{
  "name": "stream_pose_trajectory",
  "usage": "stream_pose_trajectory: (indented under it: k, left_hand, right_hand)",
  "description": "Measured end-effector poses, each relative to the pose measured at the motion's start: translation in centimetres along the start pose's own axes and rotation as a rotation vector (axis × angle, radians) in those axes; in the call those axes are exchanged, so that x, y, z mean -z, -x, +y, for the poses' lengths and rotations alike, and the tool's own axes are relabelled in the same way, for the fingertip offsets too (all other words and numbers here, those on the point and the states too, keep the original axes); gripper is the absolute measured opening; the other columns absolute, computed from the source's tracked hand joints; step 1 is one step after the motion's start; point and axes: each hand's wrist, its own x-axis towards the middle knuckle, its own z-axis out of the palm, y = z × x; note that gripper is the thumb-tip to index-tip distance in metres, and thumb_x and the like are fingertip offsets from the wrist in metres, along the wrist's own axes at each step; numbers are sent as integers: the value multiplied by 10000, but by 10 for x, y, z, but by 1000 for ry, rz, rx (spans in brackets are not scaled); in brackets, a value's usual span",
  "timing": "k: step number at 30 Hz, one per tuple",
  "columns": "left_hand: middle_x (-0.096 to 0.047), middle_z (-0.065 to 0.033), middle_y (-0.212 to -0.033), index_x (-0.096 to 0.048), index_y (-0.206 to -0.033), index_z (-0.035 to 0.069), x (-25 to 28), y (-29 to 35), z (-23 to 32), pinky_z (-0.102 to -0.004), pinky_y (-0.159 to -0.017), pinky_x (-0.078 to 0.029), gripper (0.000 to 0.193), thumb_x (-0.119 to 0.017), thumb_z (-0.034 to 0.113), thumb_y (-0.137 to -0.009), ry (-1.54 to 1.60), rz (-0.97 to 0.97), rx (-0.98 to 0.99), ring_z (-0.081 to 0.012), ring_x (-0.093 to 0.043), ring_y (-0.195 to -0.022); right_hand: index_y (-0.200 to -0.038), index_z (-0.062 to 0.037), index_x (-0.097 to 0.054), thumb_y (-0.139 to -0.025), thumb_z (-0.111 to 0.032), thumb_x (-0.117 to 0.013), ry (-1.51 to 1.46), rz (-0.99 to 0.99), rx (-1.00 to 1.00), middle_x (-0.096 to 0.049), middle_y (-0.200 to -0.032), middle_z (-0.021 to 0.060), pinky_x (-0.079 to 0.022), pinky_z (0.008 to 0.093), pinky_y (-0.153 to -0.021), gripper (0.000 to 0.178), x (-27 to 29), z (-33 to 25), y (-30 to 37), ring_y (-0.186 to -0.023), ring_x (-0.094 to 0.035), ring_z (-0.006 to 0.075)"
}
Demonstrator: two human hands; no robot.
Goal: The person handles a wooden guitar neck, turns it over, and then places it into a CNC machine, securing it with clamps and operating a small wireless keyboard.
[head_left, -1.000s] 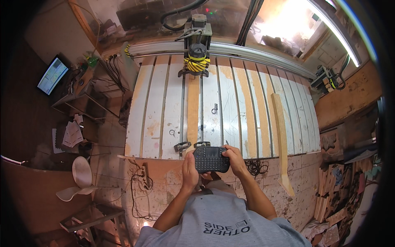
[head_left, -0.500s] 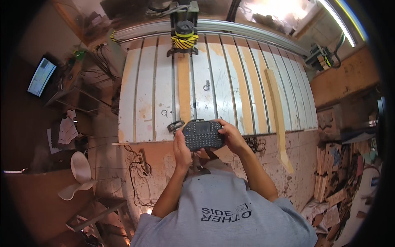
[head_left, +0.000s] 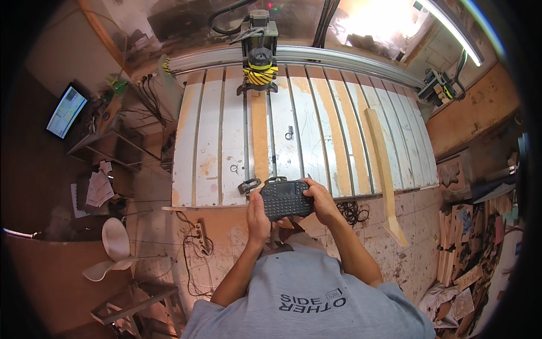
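Note:
A small black handheld keyboard (head_left: 282, 206) is held between both my hands at the near edge of the slotted machine bed (head_left: 214, 147). My left hand (head_left: 258, 219) grips its left side, and my right hand (head_left: 322, 202) grips its right side with the thumb over the keys near the top corner. Beyond the keyboard a long wooden strip (head_left: 259, 135) lies on the bed, running under the router head (head_left: 260, 70) with its yellow-and-black wrap. Dark clamps (head_left: 248, 185) sit at the strip's near end, partly hidden by the keyboard.
Toward the right a long, narrow board (head_left: 381, 158) overhangs the bed's front edge. A lit monitor (head_left: 66, 111) stands at the left, above a white chair (head_left: 116, 238). Cables (head_left: 354, 213) and a power strip (head_left: 201, 234) lie below the bed; scrap wood (head_left: 454, 243) is piled at the right.
The whole view has shifted slightly, so the bed and router head appear lower and a little farther right. Both hands keep their hold on the keyboard.

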Motion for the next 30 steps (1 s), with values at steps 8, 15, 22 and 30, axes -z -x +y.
stream_pose_trajectory:
  k: [8, 15, 22, 30]
  left_hand:
    - [-659, -116, -898, -541, -1257, -24, 10, 8, -6, -269, -500, -562, 545, -235, 408, -1127, 3, -95, 49, -160, -652, -596]
    - [-675, -113, -962, -583, -1226, -32, 27, 12, -20, -252, -644, -582, 597, -237, 444, -1124, -171, -144, 25, -136, -681, -771]
    - [-674, -133, -1053, -595, -1213, -33, 45, 16, -40, -278, -645, -593, 627, -261, 488, -1112, -200, -144, 136, -168, -701, -821]
    - [-660, -138, -1069, -592, -1184, -34, 59, 24, -44, -317, -556, -597, 583, -336, 483, -1098, -203, -179, 323, -191, -689, -715]
  right_hand:
    - [-1214, 27, -563, -879, -120, -423, -25, 35, -12, -592, -906, 87, -565, 317, -473, 391, 5, 15, 10, -664, -616, 156]
    - [-1212, 30, -565, -880, -131, -425, -64, 63, -60, -591, -910, 87, -578, 324, -458, 395, 14, 34, 26, -691, -635, 150]
    - [-1206, 33, -577, -889, -140, -428, -73, 101, -38, -603, -918, 89, -583, 311, -466, 391, 17, 47, 37, -695, -645, 155]
    - [-1187, 27, -590, -896, -138, -427, -91, 132, -38, -604, -912, 78, -587, 306, -480, 372, 21, 58, 44, -697, -638, 151]
